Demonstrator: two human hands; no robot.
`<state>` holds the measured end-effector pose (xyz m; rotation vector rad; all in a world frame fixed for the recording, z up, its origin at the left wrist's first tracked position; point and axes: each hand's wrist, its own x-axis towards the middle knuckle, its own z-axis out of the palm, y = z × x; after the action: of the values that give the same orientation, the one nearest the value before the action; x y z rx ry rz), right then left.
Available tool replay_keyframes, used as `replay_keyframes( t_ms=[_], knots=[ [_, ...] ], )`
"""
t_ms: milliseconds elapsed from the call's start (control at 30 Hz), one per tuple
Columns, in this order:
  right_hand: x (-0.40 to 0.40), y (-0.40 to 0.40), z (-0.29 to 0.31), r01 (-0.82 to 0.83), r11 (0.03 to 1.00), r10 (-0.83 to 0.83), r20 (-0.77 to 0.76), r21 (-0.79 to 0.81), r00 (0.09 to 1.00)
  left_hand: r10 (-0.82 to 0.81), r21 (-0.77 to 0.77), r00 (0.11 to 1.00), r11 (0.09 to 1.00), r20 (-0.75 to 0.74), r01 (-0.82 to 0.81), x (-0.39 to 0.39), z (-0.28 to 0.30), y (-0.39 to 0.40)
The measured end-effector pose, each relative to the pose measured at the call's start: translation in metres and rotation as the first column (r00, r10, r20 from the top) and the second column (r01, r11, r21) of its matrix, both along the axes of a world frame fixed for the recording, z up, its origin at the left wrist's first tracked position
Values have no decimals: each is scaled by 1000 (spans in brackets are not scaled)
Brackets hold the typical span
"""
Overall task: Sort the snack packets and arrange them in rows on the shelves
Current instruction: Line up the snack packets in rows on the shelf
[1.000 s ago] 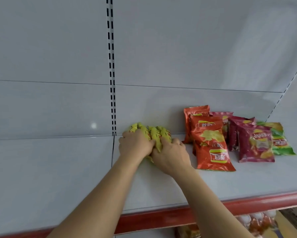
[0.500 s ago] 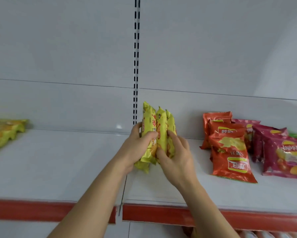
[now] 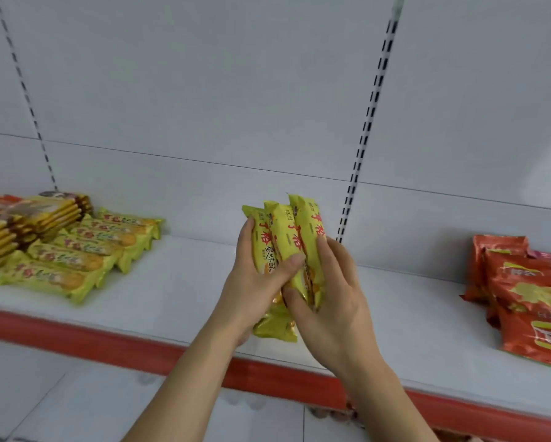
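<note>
Three yellow biscuit packets (image 3: pixel 283 237) stand upright in a bundle above the white shelf (image 3: pixel 185 282). My left hand (image 3: pixel 252 282) grips the bundle from the left, thumb laid across the front. My right hand (image 3: pixel 331 291) holds it from the right, fingers along the side and thumb at the bottom. Further yellow packets of the same kind (image 3: pixel 86 256) lie in a row on the shelf at the left. Orange-red chip bags (image 3: pixel 529 295) lie on the shelf at the right edge.
Stacked flat yellow-and-brown packets (image 3: pixel 28 218) sit at the far left behind the yellow row. A red strip (image 3: pixel 108 342) runs along the shelf's front edge. A slotted upright (image 3: pixel 363 129) divides the white back panel. White shelf surface shows between the two groups.
Both hands lifted the yellow bundle off the shelf and carried it left. The view swung left, so the chip bags slid to the right edge and the yellow row appeared.
</note>
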<state>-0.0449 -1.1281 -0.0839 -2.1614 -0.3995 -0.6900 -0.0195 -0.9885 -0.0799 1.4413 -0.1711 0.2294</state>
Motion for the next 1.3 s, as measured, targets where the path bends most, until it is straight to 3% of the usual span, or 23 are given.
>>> replay_keyframes(
  t_ms=[167,300,400,600,800,967,1100,1300],
  knots=[
    [-18,72,-6,-116,983,123,-41,145,992,49,-20,998,999,-27,-50,-24,-1,68],
    [-20,115,-21,-86,954,108,-62,286,992,183,98,983,978,0,-182,-35,-7,115],
    [-17,141,-21,-42,931,108,-162,362,981,239,114,971,965,0,-238,-36,-7,143],
    [11,183,-15,-118,912,203,-181,394,962,363,158,930,916,60,-368,-25,-3,176],
    [38,225,-15,-148,889,237,-158,434,959,378,223,925,898,47,-379,-7,-3,213],
    [53,250,-8,-191,882,271,-131,431,954,393,90,920,915,17,-393,4,-3,246],
    [73,266,1,-188,919,245,-127,347,961,373,-46,927,926,-31,-374,14,4,283],
    [117,295,8,-14,1000,13,-68,-18,998,254,-125,966,958,-57,-259,24,19,355]
  ],
)
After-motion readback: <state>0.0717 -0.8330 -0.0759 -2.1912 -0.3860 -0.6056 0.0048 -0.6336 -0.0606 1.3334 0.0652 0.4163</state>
